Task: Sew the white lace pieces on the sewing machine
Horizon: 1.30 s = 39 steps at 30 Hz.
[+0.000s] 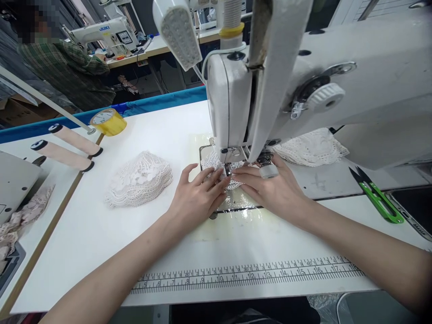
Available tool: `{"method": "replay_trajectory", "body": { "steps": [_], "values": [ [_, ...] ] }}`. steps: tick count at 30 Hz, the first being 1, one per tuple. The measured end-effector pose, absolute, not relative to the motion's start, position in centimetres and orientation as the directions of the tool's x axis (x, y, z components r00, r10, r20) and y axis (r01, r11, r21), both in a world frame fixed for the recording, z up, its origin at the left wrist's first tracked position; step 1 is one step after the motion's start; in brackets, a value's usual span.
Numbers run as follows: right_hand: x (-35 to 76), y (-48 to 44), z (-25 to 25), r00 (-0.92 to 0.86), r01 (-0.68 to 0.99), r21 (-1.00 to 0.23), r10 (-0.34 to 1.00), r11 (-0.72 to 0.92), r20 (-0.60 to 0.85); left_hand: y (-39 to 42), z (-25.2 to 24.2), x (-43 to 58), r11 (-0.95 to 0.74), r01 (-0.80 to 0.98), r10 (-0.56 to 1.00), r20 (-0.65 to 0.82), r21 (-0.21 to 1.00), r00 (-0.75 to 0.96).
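A small piece of white lace [236, 183] lies beneath the presser foot [227, 170] of a white sewing machine [232, 99]. My left hand [199, 193] rests at its left side, fingers spread and fingertips on the lace close to the foot. From the right, my right hand [270, 186] lies with fingers stretched out, their tips on the lace's right edge. Part of the lace is hidden under the fingers and machine head. A stack of white lace pieces [140, 180] sits left of my left hand. More white lace [310, 147] lies behind my right hand, under the machine arm.
Green-handled thread snips [380, 198] lie at right beside a dark phone-like device [413, 209]. Yellow tape [108, 121] and two pale thread cones [76, 140] stand at left. A printed ruler [249, 276] runs along the front edge. A person [67, 67] sits at another machine behind.
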State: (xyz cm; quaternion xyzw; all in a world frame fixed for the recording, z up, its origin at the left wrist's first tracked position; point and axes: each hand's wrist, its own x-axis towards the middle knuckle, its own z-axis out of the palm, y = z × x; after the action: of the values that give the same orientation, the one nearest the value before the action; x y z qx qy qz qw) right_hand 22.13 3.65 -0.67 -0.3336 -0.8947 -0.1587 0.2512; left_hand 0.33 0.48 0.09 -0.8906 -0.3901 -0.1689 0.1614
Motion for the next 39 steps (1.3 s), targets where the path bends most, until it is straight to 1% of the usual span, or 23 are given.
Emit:
{"method": "replay_trajectory", "body": {
  "steps": [3,7,14,22,29,36,39],
  "values": [
    [22.1,3.2,-0.6,-0.668,0.647,0.110,0.491,0.755,0.559,-0.4,0.3,0.5,-0.647,0.740,0.620,0.437,-0.184,0.651],
    [22.1,2.4,-0.3,-0.684,0.606,0.097,0.455,0.790,0.570,-1.2,0.6,0.7,-0.659,0.735,0.620,0.438,-0.161,0.652],
    [22.2,2.3,-0.3,-0.682,0.622,0.091,0.481,0.778,0.552,-0.8,0.5,0.6,-0.670,0.732,0.623,0.445,-0.121,0.644],
    [22.3,2.8,-0.5,-0.688,0.646,0.139,0.494,0.750,0.532,-0.1,0.2,0.5,-0.684,0.727,0.637,0.438,-0.056,0.634],
    [22.1,3.2,-0.7,-0.682,0.673,0.168,0.517,0.720,0.517,0.5,0.2,0.4,-0.681,0.731,0.647,0.436,-0.039,0.626],
    [22.1,3.6,-1.1,-0.684,0.681,0.165,0.539,0.713,0.492,0.9,0.0,0.3,-0.677,0.735,0.653,0.431,-0.035,0.623],
    [22.1,3.6,-0.9,-0.683,0.681,0.143,0.552,0.719,0.478,1.0,-0.1,0.2,-0.678,0.735,0.654,0.431,-0.031,0.622]
  ]
}}
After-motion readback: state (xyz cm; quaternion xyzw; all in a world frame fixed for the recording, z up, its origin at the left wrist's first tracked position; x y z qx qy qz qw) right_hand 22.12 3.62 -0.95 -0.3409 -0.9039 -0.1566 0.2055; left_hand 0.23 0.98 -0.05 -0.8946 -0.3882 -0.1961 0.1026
